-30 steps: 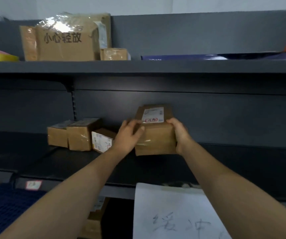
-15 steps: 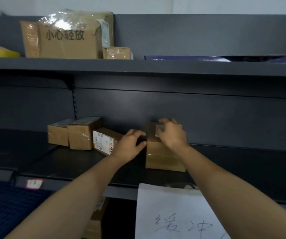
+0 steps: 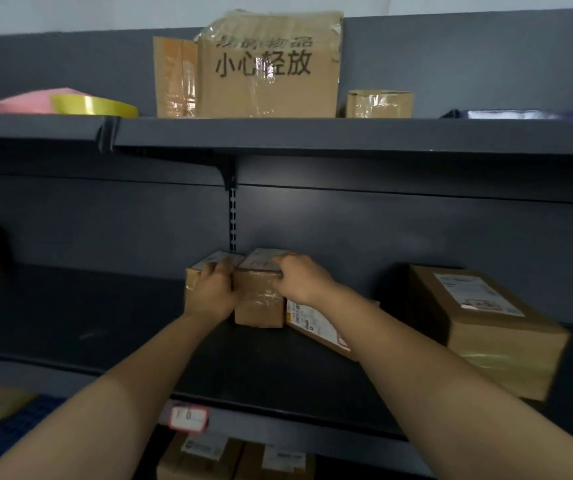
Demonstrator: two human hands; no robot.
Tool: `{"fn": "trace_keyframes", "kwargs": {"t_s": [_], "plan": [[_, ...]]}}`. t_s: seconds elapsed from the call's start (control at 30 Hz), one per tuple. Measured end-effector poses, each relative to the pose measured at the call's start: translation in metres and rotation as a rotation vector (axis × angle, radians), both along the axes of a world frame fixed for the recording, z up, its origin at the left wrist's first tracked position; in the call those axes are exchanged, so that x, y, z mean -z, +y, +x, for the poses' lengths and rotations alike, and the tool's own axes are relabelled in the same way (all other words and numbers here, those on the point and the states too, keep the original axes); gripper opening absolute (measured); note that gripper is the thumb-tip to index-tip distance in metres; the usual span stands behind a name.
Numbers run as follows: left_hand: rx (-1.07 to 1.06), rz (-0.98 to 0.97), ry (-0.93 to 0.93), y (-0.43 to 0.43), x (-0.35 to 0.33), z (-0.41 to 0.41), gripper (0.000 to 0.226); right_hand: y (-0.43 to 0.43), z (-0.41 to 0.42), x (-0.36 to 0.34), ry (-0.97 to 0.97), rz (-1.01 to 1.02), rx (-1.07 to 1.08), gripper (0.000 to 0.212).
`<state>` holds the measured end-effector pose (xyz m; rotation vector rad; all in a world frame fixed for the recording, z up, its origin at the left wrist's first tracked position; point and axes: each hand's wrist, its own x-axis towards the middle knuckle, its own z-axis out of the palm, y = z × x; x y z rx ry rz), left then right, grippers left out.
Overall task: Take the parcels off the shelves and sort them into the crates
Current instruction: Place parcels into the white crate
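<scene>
**Two small boxes in hand at mid-frame**

Both hands are on the middle shelf (image 3: 70,306), at the centre of the frame. The left hand (image 3: 210,294) curls its fingers (image 3: 217,270) over the top front edge of the left box (image 3: 191,282). The right hand (image 3: 300,282) grips the top of the middle box (image 3: 259,301), which touches the left box. A flat parcel (image 3: 316,325) leans just right of them, under the right wrist, and a big box (image 3: 486,334) sits further right.

Both small boxes are taped cardboard, so they are probably stiff and light enough for one hand each. The glossy tape on their fronts may be slippery. Taking hold across the top and down the sides, on bare card, looks safer than pinching the taped face. Nothing shows what is inside, so they are best set down, not dropped. Part of a blue crate (image 3: 18,434) shows at lower left.
</scene>
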<state>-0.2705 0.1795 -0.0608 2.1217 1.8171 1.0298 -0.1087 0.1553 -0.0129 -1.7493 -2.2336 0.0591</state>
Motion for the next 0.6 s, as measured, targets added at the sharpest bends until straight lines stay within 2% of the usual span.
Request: {"fn": "trace_keyframes", "kwargs": {"t_s": [0.07, 0.17, 0.27, 0.4, 0.6], "plan": [[0.025, -0.044, -0.015, 0.014, -0.003, 0.003, 0.069, 0.012, -0.009, 0.003, -0.018, -0.019, 0.068, 0.036], [0.068, -0.072, 0.0, 0.028, -0.005, 0.019, 0.081, 0.026, -0.013, 0.008, 0.09, -0.049, 0.086, 0.041], [0.033, -0.077, 0.108, 0.033, -0.003, 0.037, 0.089, 0.032, -0.007, 0.007, 0.179, -0.033, 0.099, 0.043], [-0.047, -0.073, 0.095, 0.035, 0.0, 0.05, 0.096, 0.025, 0.004, 0.005, 0.314, -0.037, 0.07, 0.052], [-0.062, -0.066, -0.029, 0.022, -0.006, 0.051, 0.084, 0.013, 0.007, 0.009, 0.246, -0.027, 0.051, 0.056]]}}
